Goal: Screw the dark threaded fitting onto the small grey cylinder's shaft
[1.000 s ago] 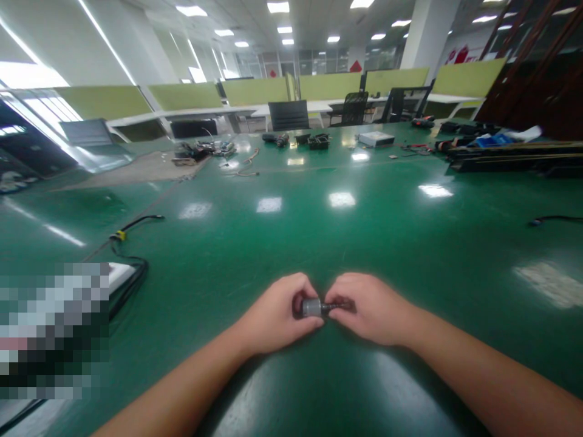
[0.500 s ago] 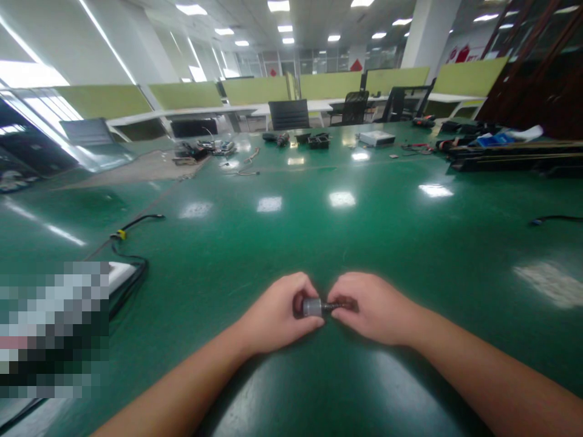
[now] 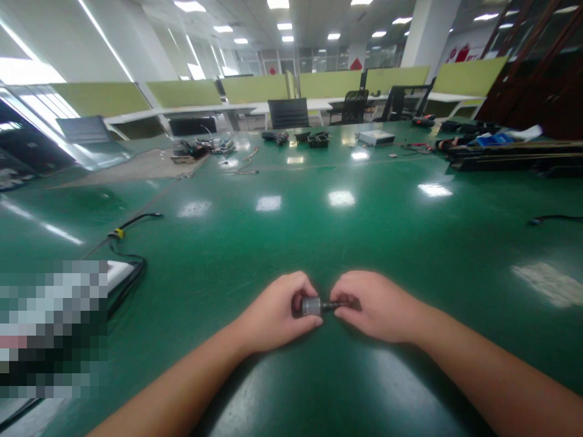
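Observation:
Close to me, low over the green table (image 3: pixel 291 237), both hands are on one small part: a grey cylinder (image 3: pixel 311 306) with a thin dark rod (image 3: pixel 326 306) sticking out to the right. Its exact kind is not clear. My left hand (image 3: pixel 282 312) curls around the cylinder, thumb below and fingers above. The rod's right end sits pinched between the thumb and fingers of my right hand (image 3: pixel 376 306), which partly hide it. The part lies level, pointing from one hand to the other.
A blurred-out device (image 3: pixel 50 321) and a black cable (image 3: pixel 139 221) with a yellow tie are at left. Another cable (image 3: pixel 555 219) enters from the right. Along the far side are loose electronics (image 3: pixel 200 149), a silver box (image 3: pixel 376 138) and a dark stack of long pieces (image 3: pixel 501 159).
My right hand has shifted very slightly to the right, and a little more of the rod shows between the hands. My left hand is nearly still.

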`<state>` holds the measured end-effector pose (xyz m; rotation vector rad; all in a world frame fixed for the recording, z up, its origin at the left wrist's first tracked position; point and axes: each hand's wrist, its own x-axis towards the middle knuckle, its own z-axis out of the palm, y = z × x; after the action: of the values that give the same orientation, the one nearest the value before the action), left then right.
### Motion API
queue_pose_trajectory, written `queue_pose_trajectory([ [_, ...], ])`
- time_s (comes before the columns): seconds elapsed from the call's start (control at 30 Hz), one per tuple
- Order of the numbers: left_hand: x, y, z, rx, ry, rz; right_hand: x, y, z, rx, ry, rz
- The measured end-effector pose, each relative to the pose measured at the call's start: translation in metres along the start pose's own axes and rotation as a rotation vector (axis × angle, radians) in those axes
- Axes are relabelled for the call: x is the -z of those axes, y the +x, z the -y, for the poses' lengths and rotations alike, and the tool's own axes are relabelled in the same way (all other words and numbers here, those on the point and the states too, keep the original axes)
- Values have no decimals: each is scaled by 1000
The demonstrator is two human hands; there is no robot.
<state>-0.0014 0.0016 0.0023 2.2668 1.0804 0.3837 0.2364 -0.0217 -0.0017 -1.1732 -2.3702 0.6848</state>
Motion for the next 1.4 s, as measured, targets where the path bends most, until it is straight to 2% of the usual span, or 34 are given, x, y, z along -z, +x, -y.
queue_pose_trajectory([
  [1.4,1,-1,4,-22,-8,8,20,-9,-6,-126,-97,88],
])
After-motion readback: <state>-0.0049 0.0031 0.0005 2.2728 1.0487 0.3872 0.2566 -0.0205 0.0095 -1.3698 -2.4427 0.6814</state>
